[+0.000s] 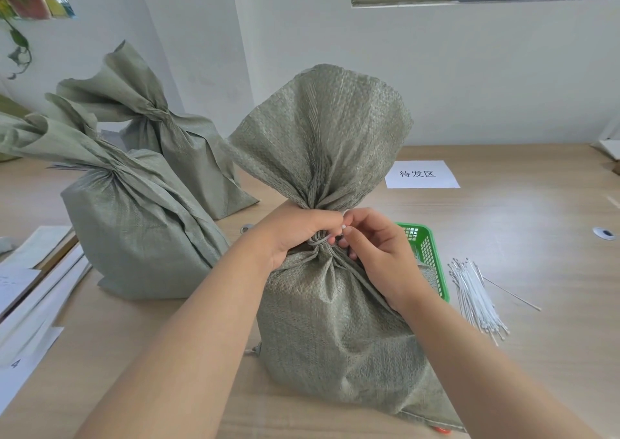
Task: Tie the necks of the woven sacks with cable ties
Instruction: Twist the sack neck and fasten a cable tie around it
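A grey-green woven sack (335, 321) stands upright on the table in front of me, its top fanned out above a gathered neck. My left hand (295, 230) is closed around that neck from the left. A white cable tie (320, 240) loops around the neck just below my fingers. My right hand (379, 254) pinches the tie's white end between thumb and fingertips at the front of the neck. Two other sacks, one near (134, 224) and one farther back (181, 150), stand to the left with gathered necks.
A bundle of white cable ties (476, 297) lies on the wooden table (536, 224) to the right, beside a green plastic basket (426, 254) partly hidden by the sack. A white paper label (421, 174) lies farther back. Papers (30, 291) cover the left edge.
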Demonstrator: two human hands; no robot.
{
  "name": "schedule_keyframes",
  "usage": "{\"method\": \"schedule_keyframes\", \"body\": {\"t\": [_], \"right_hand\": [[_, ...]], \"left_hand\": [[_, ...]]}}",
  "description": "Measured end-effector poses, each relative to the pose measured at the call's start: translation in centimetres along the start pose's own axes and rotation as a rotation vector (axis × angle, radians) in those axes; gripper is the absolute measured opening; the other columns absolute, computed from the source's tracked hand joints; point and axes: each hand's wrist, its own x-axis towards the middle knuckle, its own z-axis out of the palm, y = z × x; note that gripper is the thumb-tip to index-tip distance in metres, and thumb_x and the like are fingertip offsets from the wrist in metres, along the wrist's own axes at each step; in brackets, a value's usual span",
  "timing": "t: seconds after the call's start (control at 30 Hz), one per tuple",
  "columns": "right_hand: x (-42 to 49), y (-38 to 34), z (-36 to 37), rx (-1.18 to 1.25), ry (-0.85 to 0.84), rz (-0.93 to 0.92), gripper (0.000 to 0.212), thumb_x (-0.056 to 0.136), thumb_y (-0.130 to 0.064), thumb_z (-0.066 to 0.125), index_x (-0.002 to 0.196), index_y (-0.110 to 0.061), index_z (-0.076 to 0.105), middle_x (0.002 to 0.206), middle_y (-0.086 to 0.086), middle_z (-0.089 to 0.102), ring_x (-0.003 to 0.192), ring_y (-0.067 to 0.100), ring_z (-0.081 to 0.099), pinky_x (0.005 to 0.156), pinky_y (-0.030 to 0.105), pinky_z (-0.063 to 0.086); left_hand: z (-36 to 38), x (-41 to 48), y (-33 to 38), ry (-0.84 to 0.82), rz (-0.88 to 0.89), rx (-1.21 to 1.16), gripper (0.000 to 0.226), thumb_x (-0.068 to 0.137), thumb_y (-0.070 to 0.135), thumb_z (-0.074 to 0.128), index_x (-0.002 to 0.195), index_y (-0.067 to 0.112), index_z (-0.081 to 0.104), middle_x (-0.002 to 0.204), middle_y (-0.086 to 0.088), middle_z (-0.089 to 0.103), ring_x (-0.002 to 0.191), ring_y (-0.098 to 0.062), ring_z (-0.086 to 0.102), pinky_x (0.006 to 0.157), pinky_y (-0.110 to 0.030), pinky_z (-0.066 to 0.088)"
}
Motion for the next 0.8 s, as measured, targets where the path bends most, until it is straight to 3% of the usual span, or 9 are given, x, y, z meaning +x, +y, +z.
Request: {"method": "schedule_keyframes", "body": {"t": [0.07, 0.17, 0.33, 0.4, 0.53, 0.8], "right_hand": [[-0.04, -0.09, 0.06, -0.004, -0.001, -0.001, 0.024, 0.097, 0.003, 0.054, 0.090, -0.018, 0.065, 0.078, -0.005, 0.070, 0.073, 0.009, 0.059, 0.062, 0.020, 0.047], [-0.09, -0.17, 0.03, -0.006, 0.002, 0.000, 0.025, 0.097, 0.003, 0.055, 0.090, -0.018, 0.065, 0.078, -0.005, 0.071, 0.072, 0.007, 0.059, 0.062, 0.020, 0.047], [-0.05, 0.12, -0.11, -0.019, 0.005, 0.011, 0.021, 0.097, 0.000, 0.055, 0.091, -0.017, 0.066, 0.082, -0.001, 0.069, 0.074, 0.009, 0.060, 0.064, 0.022, 0.048], [-0.05, 0.23, -0.14, -0.006, 0.010, 0.017, 0.021, 0.097, 0.000, 0.055, 0.091, -0.017, 0.066, 0.082, -0.001, 0.068, 0.075, 0.010, 0.059, 0.063, 0.023, 0.048], [-0.01, 0.42, -0.24, 0.005, 0.009, 0.017, 0.019, 0.098, -0.002, 0.055, 0.092, -0.016, 0.066, 0.085, 0.006, 0.067, 0.075, 0.012, 0.058, 0.063, 0.024, 0.047], [-0.06, 0.30, -0.19, 0.010, 0.001, 0.008, 0.023, 0.098, 0.000, 0.055, 0.090, -0.019, 0.066, 0.082, 0.001, 0.068, 0.075, 0.012, 0.058, 0.063, 0.022, 0.047]], "left_hand": [[0.04, -0.06, 0.01, -0.010, -0.002, 0.002, 0.004, 0.061, 0.014, 0.068, 0.059, 0.010, 0.068, 0.067, -0.002, 0.067, 0.070, -0.012, 0.062, 0.080, -0.031, 0.048], [-0.08, -0.01, -0.07, -0.022, 0.004, -0.010, 0.026, 0.074, 0.002, 0.068, 0.050, 0.013, 0.064, 0.064, -0.002, 0.067, 0.066, -0.010, 0.062, 0.076, -0.028, 0.048], [-0.37, -0.28, -0.26, -0.071, 0.057, -0.032, 0.029, 0.080, -0.003, 0.065, 0.055, 0.011, 0.065, 0.074, -0.007, 0.069, 0.072, -0.009, 0.064, 0.070, -0.016, 0.051], [-0.45, -0.31, -0.41, -0.075, 0.068, -0.046, 0.029, 0.079, -0.003, 0.067, 0.054, 0.013, 0.066, 0.077, -0.008, 0.068, 0.075, -0.011, 0.064, 0.070, -0.016, 0.051], [-0.45, -0.28, -0.51, -0.081, 0.069, -0.047, 0.009, 0.068, 0.008, 0.067, 0.059, 0.011, 0.067, 0.073, -0.005, 0.068, 0.074, -0.011, 0.064, 0.074, -0.021, 0.050], [-0.15, -0.05, -0.53, -0.067, 0.079, -0.031, 0.013, 0.063, 0.013, 0.067, 0.050, 0.016, 0.065, 0.073, -0.005, 0.068, 0.074, -0.011, 0.063, 0.079, -0.025, 0.048]]}}
